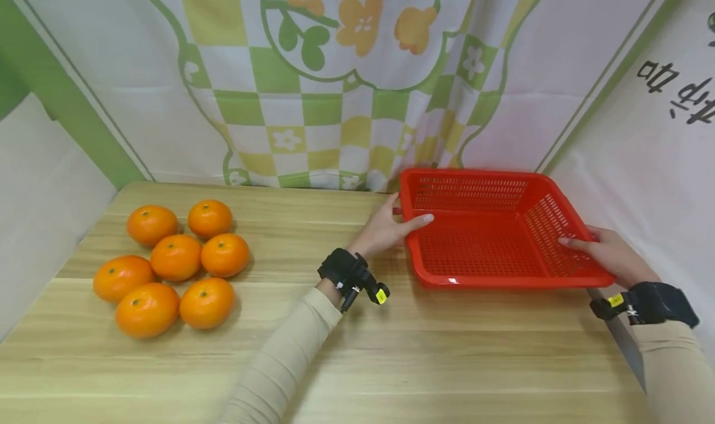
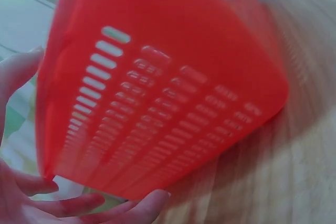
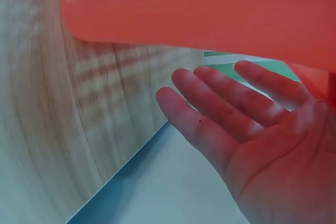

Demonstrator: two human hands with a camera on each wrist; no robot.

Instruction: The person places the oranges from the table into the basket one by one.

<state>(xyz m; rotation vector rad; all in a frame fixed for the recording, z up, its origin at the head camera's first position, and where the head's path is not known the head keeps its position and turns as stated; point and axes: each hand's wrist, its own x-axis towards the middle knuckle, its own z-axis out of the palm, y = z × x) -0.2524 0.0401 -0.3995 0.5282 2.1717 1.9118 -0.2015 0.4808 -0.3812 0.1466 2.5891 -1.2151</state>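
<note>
A red plastic basket (image 1: 491, 282) with slotted walls and nothing inside stands at the right back of the table. My left hand (image 1: 385, 230) holds its left rim, thumb over the edge and fingers outside. At the opposite end, my right hand (image 1: 620, 256) has its thumb over the rim. In the right wrist view, the fingers of that hand (image 3: 273, 140) stretch out beneath the basket's rim, fairly straight. From the left wrist, the basket wall (image 2: 184, 30) looks tilted, with the left fingers (image 2: 152, 205) near its edge.
Several oranges (image 1: 175, 257) lie grouped on the left of the wooden table (image 1: 391, 362). A patterned curtain (image 1: 335, 113) hangs along the back edge. White cloth (image 1: 642, 151) closes in the right side, close by the right hand.
</note>
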